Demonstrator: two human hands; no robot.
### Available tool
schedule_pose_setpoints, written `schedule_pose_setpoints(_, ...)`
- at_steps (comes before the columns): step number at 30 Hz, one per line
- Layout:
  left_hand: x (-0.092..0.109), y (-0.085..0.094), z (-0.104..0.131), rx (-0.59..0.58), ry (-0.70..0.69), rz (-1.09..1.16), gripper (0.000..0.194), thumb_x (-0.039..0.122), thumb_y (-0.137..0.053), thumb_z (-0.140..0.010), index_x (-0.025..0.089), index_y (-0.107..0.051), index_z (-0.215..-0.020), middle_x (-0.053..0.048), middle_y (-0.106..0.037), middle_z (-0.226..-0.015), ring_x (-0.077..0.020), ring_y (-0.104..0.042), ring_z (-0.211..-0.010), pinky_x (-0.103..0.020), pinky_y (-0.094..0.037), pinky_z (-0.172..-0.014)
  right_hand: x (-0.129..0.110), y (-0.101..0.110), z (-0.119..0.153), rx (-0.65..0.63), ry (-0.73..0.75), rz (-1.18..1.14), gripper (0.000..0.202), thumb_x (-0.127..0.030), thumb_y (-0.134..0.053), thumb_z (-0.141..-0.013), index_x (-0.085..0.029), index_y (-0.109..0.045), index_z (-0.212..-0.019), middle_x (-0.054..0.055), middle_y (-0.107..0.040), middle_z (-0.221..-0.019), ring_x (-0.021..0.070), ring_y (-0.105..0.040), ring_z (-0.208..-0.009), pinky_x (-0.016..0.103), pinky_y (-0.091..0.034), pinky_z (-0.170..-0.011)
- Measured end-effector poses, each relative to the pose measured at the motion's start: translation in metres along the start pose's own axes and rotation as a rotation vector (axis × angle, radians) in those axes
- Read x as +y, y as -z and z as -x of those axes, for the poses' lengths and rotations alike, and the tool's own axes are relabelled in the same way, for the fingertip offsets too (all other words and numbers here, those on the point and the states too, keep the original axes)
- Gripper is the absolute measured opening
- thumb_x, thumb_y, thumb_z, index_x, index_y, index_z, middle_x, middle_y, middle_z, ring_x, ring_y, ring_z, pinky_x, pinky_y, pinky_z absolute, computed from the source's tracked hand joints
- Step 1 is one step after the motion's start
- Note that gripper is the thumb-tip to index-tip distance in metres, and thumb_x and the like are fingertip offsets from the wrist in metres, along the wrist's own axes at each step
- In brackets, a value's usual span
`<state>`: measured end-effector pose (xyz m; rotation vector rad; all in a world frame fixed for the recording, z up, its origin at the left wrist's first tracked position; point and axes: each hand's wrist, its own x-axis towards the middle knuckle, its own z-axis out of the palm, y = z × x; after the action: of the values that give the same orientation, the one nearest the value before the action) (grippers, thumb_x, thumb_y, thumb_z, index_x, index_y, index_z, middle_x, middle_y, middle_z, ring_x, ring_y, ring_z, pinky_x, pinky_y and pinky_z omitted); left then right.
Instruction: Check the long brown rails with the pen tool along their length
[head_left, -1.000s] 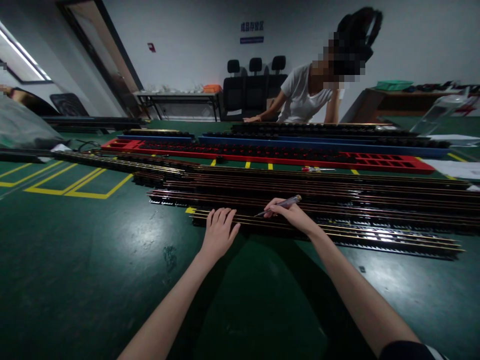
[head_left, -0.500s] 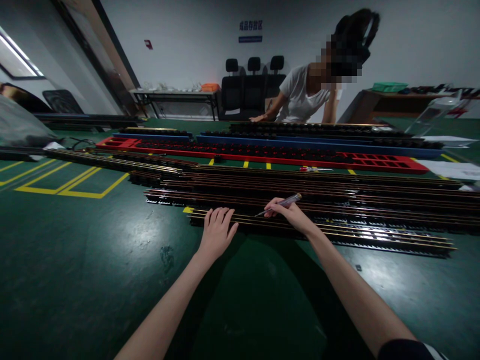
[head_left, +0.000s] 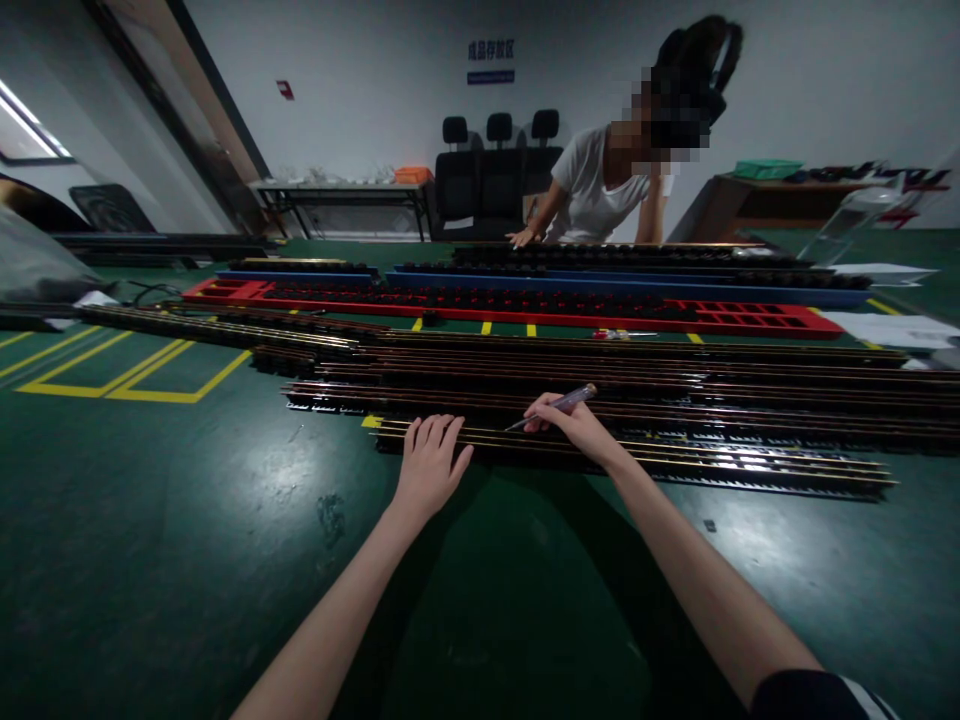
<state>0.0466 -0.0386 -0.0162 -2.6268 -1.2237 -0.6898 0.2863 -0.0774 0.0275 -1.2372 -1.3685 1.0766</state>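
My left hand (head_left: 433, 460) lies with fingers spread on the left part of a long black strip assembly (head_left: 780, 472) with brass-coloured rods along it. In my right hand (head_left: 561, 424) is a slim screwdriver (head_left: 574, 398) with a clear purplish handle, gripped like a pen. Its thin shaft slants down to the left, and the tip is at the rods of the same assembly, right of my left hand. Whether the tip touches a rod I cannot tell. Behind it lie several similar dark strips (head_left: 465, 360) with reddish and brass rods.
Farther back run a long red tray (head_left: 750, 318) and blue rails (head_left: 637, 285) with black parts. A second screwdriver (head_left: 622, 334) lies before the red tray. Papers (head_left: 900, 330) lie at right. Across the green table (head_left: 225, 560) sits a person (head_left: 592, 190) in a white shirt.
The whole view has shifted slightly, so things appear a little farther left. Both hands keep nearly the same pose, and the screwdriver remains in my right hand at the rods.
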Motion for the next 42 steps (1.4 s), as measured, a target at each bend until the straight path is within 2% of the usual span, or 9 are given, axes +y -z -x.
schedule_pose_setpoints(8, 0.003, 0.002, -0.002, 0.037, -0.059, -0.037, 0.046, 0.038, -0.043, -0.090, 0.012, -0.052, -0.126, -0.015, -0.058, -0.124, -0.0285, -0.049, -0.119, -0.047, -0.030, -0.107, 0.000, 0.001, -0.001, -0.005, 0.009, 0.012, 0.023, -0.039, -0.057, -0.079, -0.017, -0.064, -0.077, 0.005, -0.069, -0.071, 0.0173, -0.063, -0.069, 0.031, -0.046, -0.067)
schedule_pose_setpoints(14, 0.018, 0.003, -0.009, 0.014, -0.119, -0.015, 0.045, 0.038, -0.042, -0.091, 0.009, -0.054, -0.123, -0.015, -0.060, -0.122, -0.0268, -0.051, -0.118, -0.045, -0.032, -0.107, 0.001, 0.002, -0.002, -0.026, 0.026, 0.015, 0.022, -0.038, -0.058, -0.079, -0.017, -0.064, -0.077, 0.004, -0.069, -0.070, 0.0166, -0.063, -0.068, 0.031, -0.046, -0.066)
schedule_pose_setpoints(17, 0.028, 0.000, -0.013, -0.011, -0.103, 0.000, 0.051, 0.041, -0.047, -0.089, 0.005, -0.052, -0.124, -0.017, -0.060, -0.121, -0.0275, -0.052, -0.116, -0.044, -0.032, -0.106, 0.001, 0.003, -0.002, -0.030, 0.026, 0.013, 0.021, -0.037, -0.058, -0.079, -0.017, -0.064, -0.077, 0.004, -0.069, -0.070, 0.0166, -0.063, -0.068, 0.030, -0.046, -0.065)
schedule_pose_setpoints(21, 0.035, -0.002, -0.017, -0.033, -0.070, -0.004, 0.051, 0.044, -0.050, -0.087, 0.008, -0.054, -0.123, -0.015, -0.062, -0.118, -0.0287, -0.054, -0.112, -0.047, -0.033, -0.104, 0.002, 0.004, -0.002, -0.043, 0.026, 0.018, 0.021, -0.036, -0.058, -0.079, -0.017, -0.065, -0.078, 0.004, -0.070, -0.071, 0.0167, -0.065, -0.070, 0.029, -0.045, -0.065)
schedule_pose_setpoints(27, 0.035, -0.001, -0.019, -0.048, -0.071, -0.024, 0.049, 0.045, -0.050, -0.087, 0.009, -0.057, -0.119, -0.015, -0.063, -0.114, -0.0296, -0.055, -0.106, -0.046, -0.035, -0.101, -0.005, 0.010, 0.001, -0.096, 0.004, 0.052, 0.020, -0.035, -0.058, -0.081, -0.017, -0.066, -0.083, 0.005, -0.071, -0.078, 0.0175, -0.066, -0.078, 0.030, -0.046, -0.069)
schedule_pose_setpoints(33, 0.036, -0.001, -0.019, -0.042, -0.061, -0.025, 0.050, 0.050, -0.046, -0.088, 0.011, -0.059, -0.115, -0.015, -0.063, -0.111, -0.0297, -0.055, -0.104, -0.046, -0.035, -0.100, -0.004, 0.016, 0.005, -0.042, -0.010, 0.085, 0.020, -0.035, -0.057, -0.080, -0.017, -0.066, -0.080, 0.004, -0.071, -0.076, 0.0177, -0.066, -0.077, 0.030, -0.046, -0.070)
schedule_pose_setpoints(42, 0.036, 0.003, -0.024, -0.078, -0.094, -0.111, 0.053, 0.054, -0.039, -0.089, 0.012, -0.062, -0.112, -0.016, -0.063, -0.104, -0.0312, -0.057, -0.096, -0.046, -0.041, -0.090, -0.006, 0.030, 0.015, -0.049, -0.026, 0.089, 0.021, -0.036, -0.057, -0.079, -0.017, -0.066, -0.081, 0.004, -0.071, -0.076, 0.0176, -0.066, -0.076, 0.030, -0.045, -0.069)
